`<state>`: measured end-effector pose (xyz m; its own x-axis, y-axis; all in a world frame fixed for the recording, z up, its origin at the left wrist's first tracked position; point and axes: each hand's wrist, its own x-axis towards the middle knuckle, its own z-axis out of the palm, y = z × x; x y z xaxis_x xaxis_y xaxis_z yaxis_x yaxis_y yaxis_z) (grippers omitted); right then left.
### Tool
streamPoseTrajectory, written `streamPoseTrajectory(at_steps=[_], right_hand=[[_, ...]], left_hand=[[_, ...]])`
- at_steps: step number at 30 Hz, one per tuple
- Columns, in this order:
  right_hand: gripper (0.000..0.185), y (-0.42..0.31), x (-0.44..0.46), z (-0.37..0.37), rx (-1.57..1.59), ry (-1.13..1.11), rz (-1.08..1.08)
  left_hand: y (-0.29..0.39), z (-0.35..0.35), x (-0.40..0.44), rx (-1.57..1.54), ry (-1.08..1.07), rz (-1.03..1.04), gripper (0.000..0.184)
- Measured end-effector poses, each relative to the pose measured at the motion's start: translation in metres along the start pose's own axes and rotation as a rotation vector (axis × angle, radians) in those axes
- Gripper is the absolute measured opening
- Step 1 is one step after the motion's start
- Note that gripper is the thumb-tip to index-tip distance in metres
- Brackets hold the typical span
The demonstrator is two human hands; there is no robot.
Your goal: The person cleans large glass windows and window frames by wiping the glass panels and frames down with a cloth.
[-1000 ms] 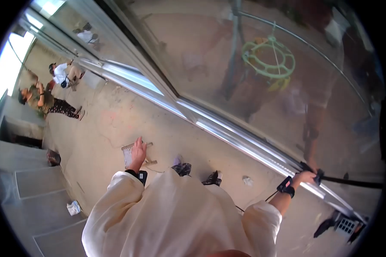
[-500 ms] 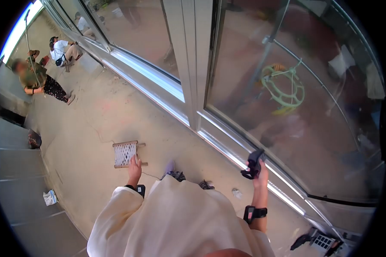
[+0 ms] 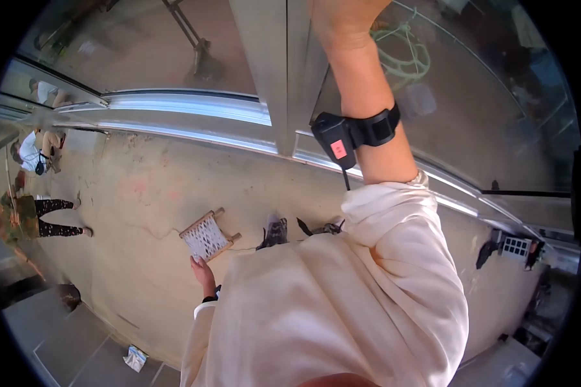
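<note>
My right hand (image 3: pixel 350 19) is raised at the top edge of the view, in front of the window frame (image 3: pixel 274 71); its fingers are cut off, so what it holds is hidden. A black strapped device (image 3: pixel 352 134) sits on that forearm. My left hand (image 3: pixel 203 274) hangs low beside a small stool (image 3: pixel 205 237) with a woven white seat and wooden bars. Its fingertips overlap the stool's near corner in the view; whether they touch it cannot be made out. Behind the glass hangs a pale green ring-shaped rack (image 3: pixel 403 55).
At the far left one person (image 3: pixel 32 151) crouches by the window wall and another person (image 3: pixel 22 216) stands with a long pole. A white packet (image 3: pixel 135 358) lies at lower left. A grey slotted item (image 3: pixel 516 246) stands at right on the floor.
My right hand has risen from the lower window rail to the top of the view, and the dark object it held is out of sight. My left hand stays low near the stool. The view has turned.
</note>
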<state>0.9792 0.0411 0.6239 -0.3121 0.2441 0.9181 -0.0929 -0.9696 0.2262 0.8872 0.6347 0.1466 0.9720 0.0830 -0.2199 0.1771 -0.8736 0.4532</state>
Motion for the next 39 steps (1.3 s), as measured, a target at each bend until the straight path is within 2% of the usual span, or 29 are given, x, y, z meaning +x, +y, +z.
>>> streamPoseTrajectory(at_steps=[2, 5, 6, 11, 13, 14, 16, 17, 18, 20, 21, 22, 24, 26, 28, 30, 31, 33, 34, 36, 38, 39], right_hand=[[0.048, -0.027, -0.043, -0.022, -0.106, -0.125, 0.142], [0.050, -0.074, -0.105, -0.056, -0.191, -0.256, 0.389], [0.059, -0.080, -0.129, -0.069, -0.086, -0.276, 0.466], [0.060, -0.134, -0.226, -0.120, -0.171, -0.426, 0.697], [0.060, -0.159, -0.252, -0.141, -0.200, -0.595, 0.896], [0.060, -0.169, -0.264, -0.151, -0.211, -0.586, 0.907], [0.062, -0.191, -0.283, -0.170, -0.218, -0.724, 1.100], [0.054, -0.201, -0.289, -0.179, -0.221, -0.810, 1.177], [0.054, -0.211, -0.299, -0.188, -0.227, -0.806, 1.185], [0.048, -0.230, -0.308, -0.207, -0.004, -0.761, 1.671], [0.041, -0.229, -0.296, -0.213, 0.017, -0.704, 1.655], [0.041, -0.221, -0.272, -0.208, 0.009, -0.695, 1.651], [0.043, -0.196, -0.202, -0.193, 0.072, -0.391, 1.486], [0.048, -0.155, -0.146, -0.161, 0.047, -0.275, 1.089], [0.055, -0.126, -0.116, -0.128, -0.040, -0.193, 0.873], [0.058, -0.114, -0.122, -0.106, -0.079, -0.160, 0.843], [0.052, -0.113, -0.133, -0.105, -0.067, -0.258, 0.915], [0.052, -0.119, -0.165, -0.110, -0.100, -0.243, 0.906], [0.051, -0.122, -0.177, -0.116, -0.122, -0.257, 0.885], [0.052, -0.135, -0.201, -0.133, -0.107, -0.301, 0.951], [0.050, -0.142, -0.215, -0.152, -0.011, -0.398, 1.143], [0.051, -0.144, -0.212, -0.160, 0.042, -0.321, 1.219]], left_hand=[[-0.020, -0.009, -0.001, 0.103, -0.043, -0.093, 0.056], [-0.063, -0.007, 0.015, 0.107, -0.040, -0.112, 0.057], [-0.062, -0.015, 0.023, 0.127, -0.046, -0.090, 0.057], [-0.024, -0.045, 0.048, 0.076, -0.038, -0.002, 0.058], [-0.012, -0.056, 0.058, 0.072, -0.017, 0.076, 0.057], [-0.004, -0.056, 0.062, 0.042, -0.001, 0.140, 0.057], [0.026, -0.067, 0.057, 0.040, -0.034, 0.148, 0.056], [0.032, -0.070, 0.056, 0.026, -0.043, 0.167, 0.057], [0.036, -0.070, 0.056, 0.013, -0.055, 0.185, 0.057], [0.028, -0.071, 0.057, -0.005, -0.076, 0.178, 0.057], [0.017, -0.068, 0.060, 0.013, -0.081, 0.176, 0.058], [0.012, -0.064, 0.060, 0.024, -0.085, 0.173, 0.058], [0.008, -0.065, 0.050, 0.008, -0.097, 0.141, 0.058], [-0.007, -0.064, 0.047, 0.058, -0.164, 0.040, 0.059], [-0.034, -0.055, 0.050, 0.093, -0.152, 0.047, 0.059], [-0.040, -0.046, 0.050, 0.124, -0.141, 0.054, 0.059], [-0.038, -0.042, 0.048, 0.069, -0.160, 0.035, 0.059], [-0.032, -0.045, 0.038, 0.029, -0.180, 0.009, 0.059], [-0.020, -0.046, 0.029, 0.048, -0.171, 0.065, 0.059], [-0.013, -0.045, 0.015, 0.075, -0.160, 0.106, 0.058], [-0.020, -0.042, 0.010, -0.058, -0.086, 0.188, 0.057], [-0.013, -0.047, 0.004, -0.052, -0.075, 0.179, 0.057]])
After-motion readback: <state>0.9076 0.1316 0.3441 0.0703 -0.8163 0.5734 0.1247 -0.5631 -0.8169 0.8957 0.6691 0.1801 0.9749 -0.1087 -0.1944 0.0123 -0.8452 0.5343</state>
